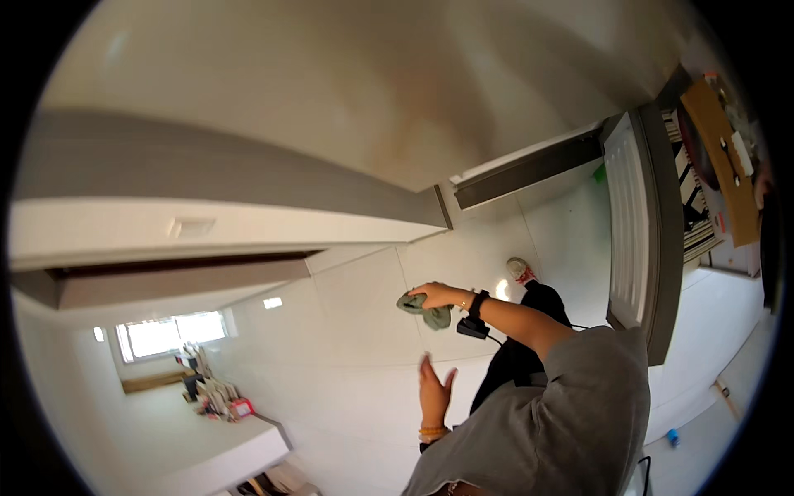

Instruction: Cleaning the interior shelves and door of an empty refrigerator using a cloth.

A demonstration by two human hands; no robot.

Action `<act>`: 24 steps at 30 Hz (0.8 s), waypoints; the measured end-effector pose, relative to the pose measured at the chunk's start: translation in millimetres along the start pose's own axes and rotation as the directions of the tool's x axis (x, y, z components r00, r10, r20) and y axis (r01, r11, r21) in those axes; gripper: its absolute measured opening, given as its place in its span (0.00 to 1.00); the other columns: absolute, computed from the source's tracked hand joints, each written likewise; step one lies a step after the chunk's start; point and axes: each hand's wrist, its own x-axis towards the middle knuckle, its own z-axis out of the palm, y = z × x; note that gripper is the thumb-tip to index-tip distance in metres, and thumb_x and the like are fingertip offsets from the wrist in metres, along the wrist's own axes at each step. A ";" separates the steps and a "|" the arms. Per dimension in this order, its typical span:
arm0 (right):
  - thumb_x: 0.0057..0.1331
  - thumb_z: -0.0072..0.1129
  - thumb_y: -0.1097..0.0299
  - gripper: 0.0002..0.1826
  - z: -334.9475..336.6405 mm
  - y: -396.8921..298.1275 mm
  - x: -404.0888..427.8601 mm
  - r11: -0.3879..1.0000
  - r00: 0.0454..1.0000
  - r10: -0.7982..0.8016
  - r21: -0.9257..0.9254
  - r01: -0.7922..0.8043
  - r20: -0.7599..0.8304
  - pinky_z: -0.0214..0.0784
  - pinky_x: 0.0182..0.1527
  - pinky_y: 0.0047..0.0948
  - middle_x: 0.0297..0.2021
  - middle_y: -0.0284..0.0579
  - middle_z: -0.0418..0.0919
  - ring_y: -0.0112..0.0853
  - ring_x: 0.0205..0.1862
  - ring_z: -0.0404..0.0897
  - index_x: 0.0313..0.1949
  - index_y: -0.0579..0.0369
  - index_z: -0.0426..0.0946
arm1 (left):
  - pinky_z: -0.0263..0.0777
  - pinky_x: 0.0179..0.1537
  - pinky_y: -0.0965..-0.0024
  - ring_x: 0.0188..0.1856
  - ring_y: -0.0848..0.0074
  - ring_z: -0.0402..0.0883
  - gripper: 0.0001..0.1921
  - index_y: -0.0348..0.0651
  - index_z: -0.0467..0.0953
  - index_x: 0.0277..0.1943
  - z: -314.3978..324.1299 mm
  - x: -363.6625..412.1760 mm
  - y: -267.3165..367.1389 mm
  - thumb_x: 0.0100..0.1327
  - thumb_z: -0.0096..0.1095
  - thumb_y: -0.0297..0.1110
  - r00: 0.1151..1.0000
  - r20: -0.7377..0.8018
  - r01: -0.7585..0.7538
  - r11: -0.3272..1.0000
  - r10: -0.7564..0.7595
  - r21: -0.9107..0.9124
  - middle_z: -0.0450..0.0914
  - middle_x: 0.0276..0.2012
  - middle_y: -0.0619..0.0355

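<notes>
A grey-green cloth hangs bunched from my right hand, whose fingers are closed around its upper part. The cloth is over the white tiled floor; whether it touches anything is unclear. A black strap with a small box-shaped device sits on my right wrist, and a cable runs from it. Lower in the view, my left hand is raised and holds nothing, its thumb apart from the fingers. An amber-coloured bead bracelet circles the left wrist.
A large pale panel fills the top. Right of my legs stands a grey-framed white panel, with a cardboard piece and clutter beyond. At lower left, piled items lie on a white ledge near a window.
</notes>
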 end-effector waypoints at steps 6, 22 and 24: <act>0.58 0.58 0.72 0.30 68.0 1.3 -120.1 0.952 0.894 -0.077 0.298 -0.065 0.441 0.64 0.54 0.24 0.53 0.46 0.74 0.29 0.52 0.71 0.62 0.60 0.66 | 0.71 0.53 0.57 0.57 0.41 0.70 0.49 0.27 0.43 0.70 17.2 -17.0 -30.0 0.59 0.69 0.45 0.992 -0.123 -0.044 0.922 -0.004 -0.385 0.64 0.59 0.26; 0.61 0.60 0.71 0.25 45.1 -194.4 -416.8 0.789 0.930 -0.161 -0.609 -0.080 -0.330 0.71 0.46 0.34 0.43 0.48 0.81 0.47 0.41 0.79 0.59 0.51 0.70 | 0.62 0.62 0.56 0.62 0.46 0.65 0.47 0.34 0.52 0.69 26.0 -41.1 130.5 0.47 0.74 0.29 0.737 -0.255 -0.671 0.629 0.627 -0.393 0.63 0.62 0.37; 0.59 0.60 0.75 0.28 47.7 -204.1 -441.2 0.799 0.899 -0.267 -0.601 0.006 -0.347 0.70 0.49 0.36 0.49 0.50 0.78 0.47 0.47 0.78 0.60 0.48 0.70 | 0.61 0.62 0.56 0.63 0.45 0.63 0.50 0.35 0.52 0.69 34.9 -42.8 144.0 0.45 0.75 0.31 0.745 -0.228 -0.651 0.611 0.626 -0.450 0.62 0.63 0.36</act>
